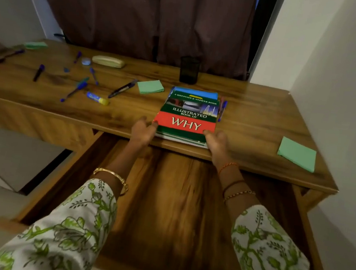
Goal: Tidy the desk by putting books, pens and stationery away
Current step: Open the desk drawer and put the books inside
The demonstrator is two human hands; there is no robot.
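The stack of books [187, 116], topped by the "Illustrated Book of Why", lies at the near edge of the desk [252, 112], its bottom edge just overhanging the open drawer [171, 200] below. The left hand [143, 129] grips the stack's corner at 7 o'clock, fingers curled over the cover; the right hand [215, 140] grips the corner at 5 o'clock, thumb on top. At the stack's 3 o'clock side two pens [222, 110] lie touching it. At 12 o'clock stands a black mesh pen cup [189, 70]; at 10 o'clock a green sticky-note pad [150, 86]. Further toward 9 and 10 o'clock are scattered pens [75, 88], a marker [122, 88], a glue stick [98, 98] and a pale pencil case [108, 61]. Another green pad [297, 154] sits at 4 o'clock, well apart. The likely step is drawing the stack off into the drawer. The risks, as I judge them: the thinner books underneath may slide apart if only the top covers are pinched, spilling over the desk edge; and dragging the stack could roll the two touching pens off the desk. A grip beneath the whole stack would help.
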